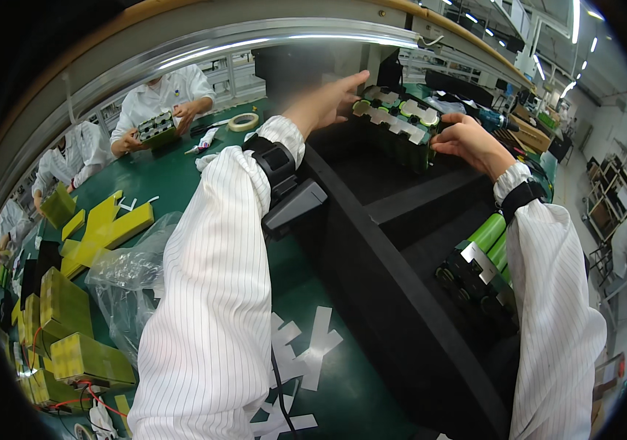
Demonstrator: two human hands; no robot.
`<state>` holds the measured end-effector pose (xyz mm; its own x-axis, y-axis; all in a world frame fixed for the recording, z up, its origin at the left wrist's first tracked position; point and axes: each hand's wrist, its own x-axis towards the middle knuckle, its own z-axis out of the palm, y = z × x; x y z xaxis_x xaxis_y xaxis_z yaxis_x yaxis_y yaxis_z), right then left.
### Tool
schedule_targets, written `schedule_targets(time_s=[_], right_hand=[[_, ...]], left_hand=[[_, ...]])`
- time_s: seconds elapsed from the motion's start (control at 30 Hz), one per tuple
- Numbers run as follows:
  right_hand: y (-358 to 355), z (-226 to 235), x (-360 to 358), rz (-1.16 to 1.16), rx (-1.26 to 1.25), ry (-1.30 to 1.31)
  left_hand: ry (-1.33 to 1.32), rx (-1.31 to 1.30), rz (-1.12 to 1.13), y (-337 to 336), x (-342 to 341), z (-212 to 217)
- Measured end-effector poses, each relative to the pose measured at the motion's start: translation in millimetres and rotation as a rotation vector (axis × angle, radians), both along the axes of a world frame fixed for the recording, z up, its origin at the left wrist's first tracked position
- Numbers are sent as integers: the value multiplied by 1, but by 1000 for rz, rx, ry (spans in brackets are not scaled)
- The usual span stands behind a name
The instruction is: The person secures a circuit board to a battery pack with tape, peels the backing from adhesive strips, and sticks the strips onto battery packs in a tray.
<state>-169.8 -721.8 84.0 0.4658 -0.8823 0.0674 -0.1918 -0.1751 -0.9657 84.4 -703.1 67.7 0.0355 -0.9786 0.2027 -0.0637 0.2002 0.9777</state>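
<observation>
A battery pack (399,117) of green cylindrical cells, with metal strips across its top, is over a black compartmented box (372,242). My right hand (469,142) grips the pack's right end between thumb and fingers. At the pack's left end, my left hand (326,103) is open with its fingers stretched out. Whether its lower fingers touch the pack I cannot tell. Another cell pack (478,268), with green cells and a metal strip, sits in a nearer compartment, partly hidden by my right forearm.
Yellow-wrapped packs (93,359) with red and black wires crowd the left of the green table (247,359). Around them lie yellow pieces (111,227), clear plastic (126,286) and white strips (317,348). Across the table a co-worker holds a cell pack (157,130) near a tape roll (243,122).
</observation>
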Motion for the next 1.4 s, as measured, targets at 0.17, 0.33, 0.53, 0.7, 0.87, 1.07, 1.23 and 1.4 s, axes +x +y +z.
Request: schedule_targets(time_s=[0.17,0.33,0.53,0.7,0.87,1.07,1.23,1.4], right_hand=[[8,-3,2,63,-257,346],[8,-6,10,-97,-644,613],[10,-11,13,-77,-815,734],[9,-9,10,-117,-760,593],[16,-7,10,-145,-795,571],[13,-9,10,-195,-776,564],[-8,-13,9,-219,-724,520],[-26,-19,2,-109,-531,270]], left_hand=[[50,64,-113,-4,6,1],[89,7,-184,2,3,6],[6,75,-154,3,3,4],[50,37,-100,-10,12,3],[-11,-91,-26,-10,11,4],[43,-100,-56,-20,15,-1],[-153,53,4,-15,17,-3],[27,90,-281,9,2,0]])
